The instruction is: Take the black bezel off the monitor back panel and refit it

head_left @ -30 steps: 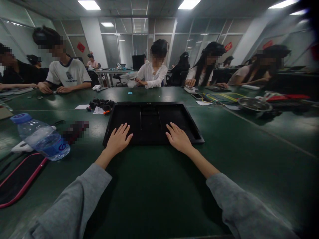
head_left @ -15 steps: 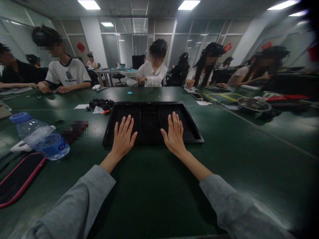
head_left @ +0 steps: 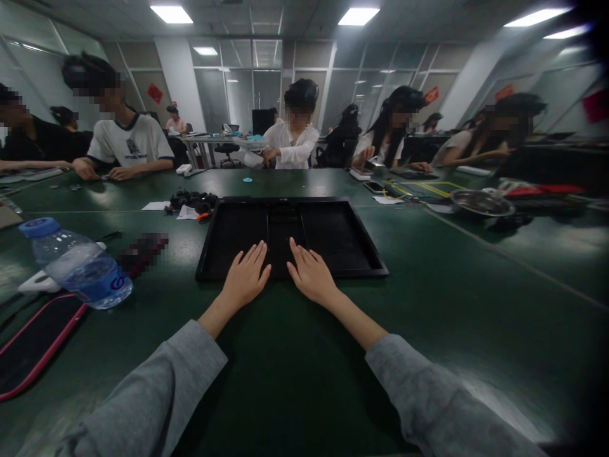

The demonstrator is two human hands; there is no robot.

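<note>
Stretching beyond left hand point(head_left: 244, 279) and right hand point(head_left: 313, 276) lies a black tray point(head_left: 335, 235).

Dim overall; overhead light from ceiling panels point(head_left: 358, 16), blown out. Glare patches on green tabletop point(head_left: 295, 374). Right side smeared, far edge black; wide-angle stretch.

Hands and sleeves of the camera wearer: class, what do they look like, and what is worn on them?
The left hand and right hand are bare, with nothing worn on them that shows. The left sleeve and right sleeve are plain grey, loose and creased, with wide ends that stop partway down the forearm. No markings or cables show on either.
</note>
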